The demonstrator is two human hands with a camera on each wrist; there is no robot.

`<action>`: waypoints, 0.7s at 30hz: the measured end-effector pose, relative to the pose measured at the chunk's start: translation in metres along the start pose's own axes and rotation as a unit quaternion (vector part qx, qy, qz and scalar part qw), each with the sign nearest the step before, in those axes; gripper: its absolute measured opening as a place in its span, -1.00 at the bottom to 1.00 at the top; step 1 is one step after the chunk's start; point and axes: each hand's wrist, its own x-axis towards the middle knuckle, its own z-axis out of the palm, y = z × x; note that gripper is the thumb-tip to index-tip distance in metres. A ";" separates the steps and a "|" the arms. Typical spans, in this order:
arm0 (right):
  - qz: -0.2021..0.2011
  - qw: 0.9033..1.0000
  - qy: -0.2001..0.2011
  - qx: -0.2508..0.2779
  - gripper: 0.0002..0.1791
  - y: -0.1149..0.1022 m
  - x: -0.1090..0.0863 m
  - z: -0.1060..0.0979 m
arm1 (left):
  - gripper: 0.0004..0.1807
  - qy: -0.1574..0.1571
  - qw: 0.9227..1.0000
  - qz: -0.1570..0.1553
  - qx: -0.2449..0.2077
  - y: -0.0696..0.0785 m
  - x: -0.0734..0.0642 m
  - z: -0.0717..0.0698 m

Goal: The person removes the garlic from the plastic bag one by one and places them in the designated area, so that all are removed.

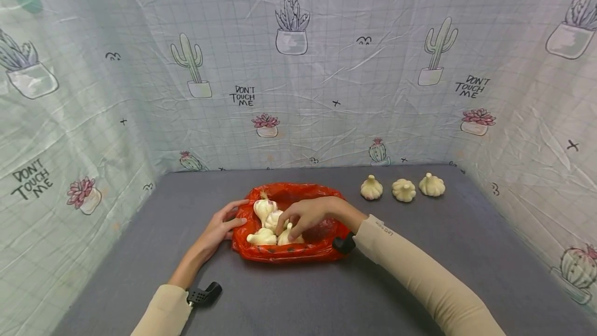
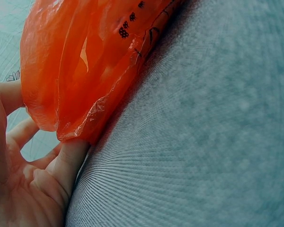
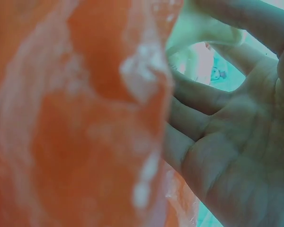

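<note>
A red plastic bag (image 1: 289, 259) lies spread wide on the table, and several white garlic bulbs (image 1: 265, 209) sit in its left part. My left hand (image 1: 219, 229) rests against the bag's left side; its fingers are spread and touch the plastic, as the left wrist view also shows (image 2: 33, 175). Reaching in from the right, my right hand (image 1: 308, 214) pinches the stem of a garlic bulb (image 1: 290, 236) near the bag's front rim. In the right wrist view, red plastic hides part of that hand (image 3: 241, 127) and most of the bulb.
Three more garlic bulbs (image 1: 403, 190) stand in a row on the grey table (image 1: 289, 299), at the back right. A cactus-print sheet (image 1: 317, 82) hangs behind and along both sides. Each wrist wears a small black device (image 1: 205, 294).
</note>
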 end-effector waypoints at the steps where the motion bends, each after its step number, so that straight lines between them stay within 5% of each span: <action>1: 0.001 1.000 0.000 0.002 -0.65 0.000 0.000 0.000 | -0.36 0.000 1.000 0.001 0.000 0.000 0.000 0.000; 21: -0.022 0.999 0.036 0.022 -0.69 0.003 -0.014 -0.006 | -0.36 -0.003 1.000 0.006 -0.006 0.000 0.000 0.001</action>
